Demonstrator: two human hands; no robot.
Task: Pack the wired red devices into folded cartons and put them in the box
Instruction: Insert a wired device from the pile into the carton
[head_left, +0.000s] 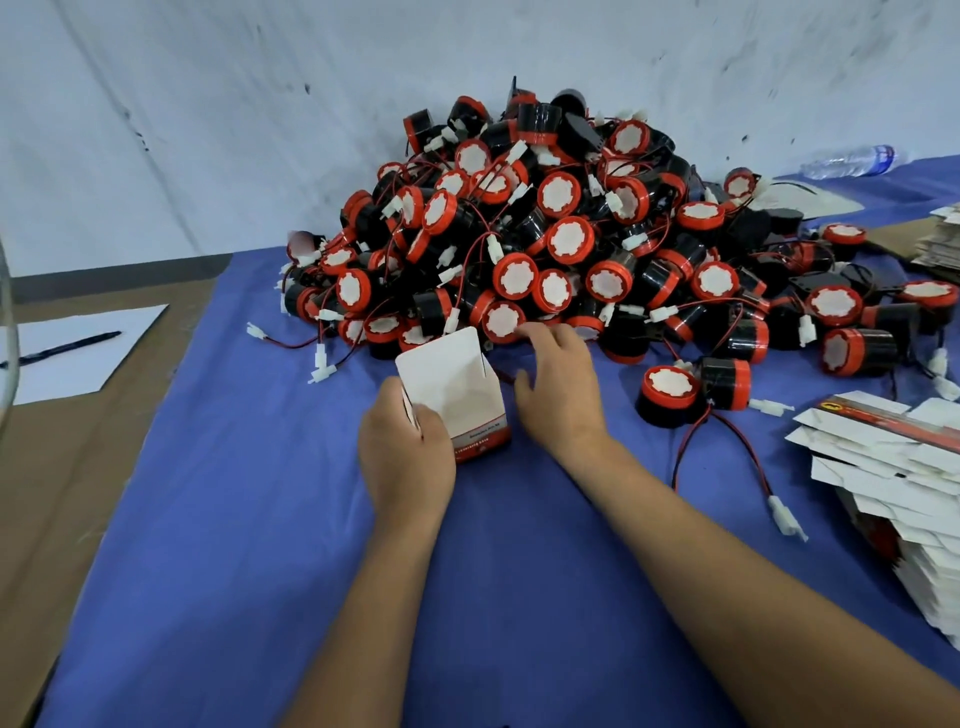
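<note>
White carton (457, 400) stands upright, flap open, gripped in my left hand (402, 452); right hand (558, 387), fingers loose and empty, reaches the device pile (545, 244) just ahead: best to tuck wire first.

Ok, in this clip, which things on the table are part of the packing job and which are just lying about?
Part of the job:
- carton, held by the left hand
- right hand, reaching to the device pile
- stack of flat cartons

Lying about:
- pen on the sheet of paper
- water bottle
</note>
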